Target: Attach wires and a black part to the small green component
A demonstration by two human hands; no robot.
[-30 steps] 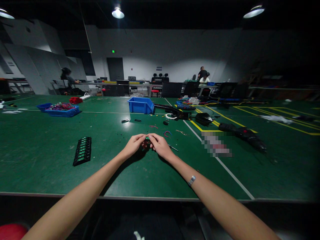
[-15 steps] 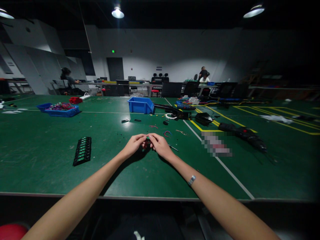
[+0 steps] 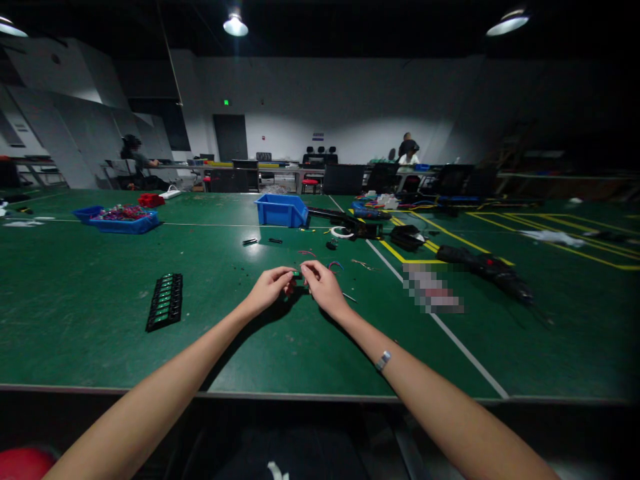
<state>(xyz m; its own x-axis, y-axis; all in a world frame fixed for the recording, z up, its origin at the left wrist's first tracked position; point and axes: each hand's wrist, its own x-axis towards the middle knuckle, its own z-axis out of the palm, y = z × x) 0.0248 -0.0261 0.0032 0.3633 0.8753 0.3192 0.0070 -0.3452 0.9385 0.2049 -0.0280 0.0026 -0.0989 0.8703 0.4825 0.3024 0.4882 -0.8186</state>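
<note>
My left hand (image 3: 273, 288) pinches a small green circuit board (image 3: 297, 275) between thumb and fingers, over the middle of the table. Close beside it on the right is my right hand (image 3: 321, 287), its thumb and fingertips drawn together at the board's edge. What those fingertips hold, if anything, is too small to make out. To the left lies a black tray (image 3: 165, 302) with a row of similar green boards. A thin metal tool (image 3: 349, 297) pokes out beyond my right hand. Short red and blue wires (image 3: 335, 265) lie just past the hands.
A blue bin (image 3: 281, 211) stands beyond my hands, and blue trays of red wiring (image 3: 127, 220) sit at the far left. Two small black parts lie before the bin. A dark elongated tool (image 3: 487, 270) rests on the right. People are at a distant table.
My right hand's fingers have shifted slightly up and right, away from the left fingertips, baring more of the green board. The left hand stays nearly in place.
</note>
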